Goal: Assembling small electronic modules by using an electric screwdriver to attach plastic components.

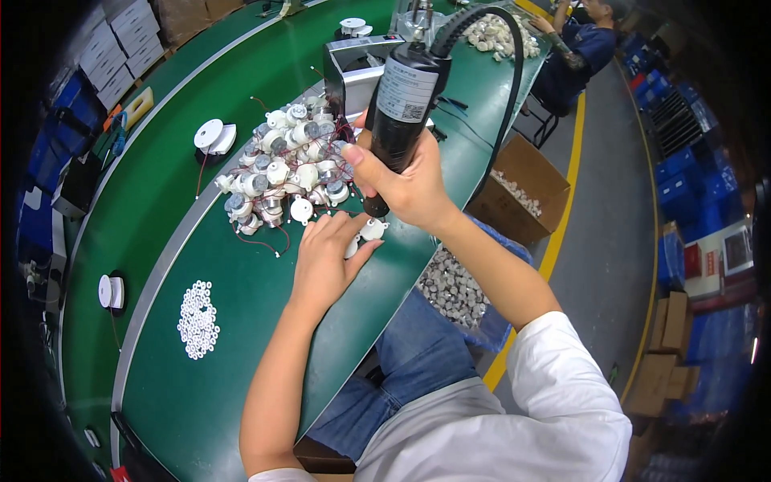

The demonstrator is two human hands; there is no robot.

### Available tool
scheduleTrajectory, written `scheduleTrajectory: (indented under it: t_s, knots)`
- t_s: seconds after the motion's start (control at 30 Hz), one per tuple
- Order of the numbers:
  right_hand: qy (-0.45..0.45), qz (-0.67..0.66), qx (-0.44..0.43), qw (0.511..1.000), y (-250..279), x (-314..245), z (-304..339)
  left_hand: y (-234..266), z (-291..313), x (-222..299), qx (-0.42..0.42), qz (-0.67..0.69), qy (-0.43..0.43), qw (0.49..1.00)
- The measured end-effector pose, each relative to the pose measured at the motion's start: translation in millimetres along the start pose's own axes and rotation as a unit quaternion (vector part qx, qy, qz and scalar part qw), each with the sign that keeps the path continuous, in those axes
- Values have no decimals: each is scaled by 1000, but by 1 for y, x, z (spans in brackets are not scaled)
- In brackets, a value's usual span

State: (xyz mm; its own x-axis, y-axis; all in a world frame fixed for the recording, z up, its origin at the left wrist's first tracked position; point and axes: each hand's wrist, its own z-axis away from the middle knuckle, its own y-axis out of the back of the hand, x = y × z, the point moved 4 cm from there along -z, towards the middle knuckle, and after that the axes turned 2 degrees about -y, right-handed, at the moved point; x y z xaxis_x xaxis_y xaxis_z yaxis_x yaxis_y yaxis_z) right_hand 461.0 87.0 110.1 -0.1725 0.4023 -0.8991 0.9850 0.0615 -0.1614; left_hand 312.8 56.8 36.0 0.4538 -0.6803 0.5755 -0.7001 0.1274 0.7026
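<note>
The left hand [328, 253] held a white part [373, 230] on the table [245, 317], its fingers slightly bent. The right hand's [414, 186] fingers were closed around the driver [393, 132], its tip at this part. Beyond lay piled motors [277, 173].

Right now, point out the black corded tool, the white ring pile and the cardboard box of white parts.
Black corded tool [394, 140]: head view, barrel below label.
White ring pile [195, 326]: head view, its middle.
Cardboard box of white parts [534, 170]: head view, inner wall.
</note>
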Motion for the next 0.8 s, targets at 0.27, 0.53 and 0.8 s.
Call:
scheduleTrajectory:
  t_s: [0.27, 0.53, 0.8]
  knots:
    - [-54, -44, -52, 996, -6, 9, -5, 1, 0, 2, -15, 13, 2, 1000]
    - [19, -22, -23, 999, -6, -2, 6, -1, -3, 0, -5, 40, -3, 999]
    - [2, -29, -38, 999, -9, 0, 5, -3, 0, -4, -12, 37, 1, 999]
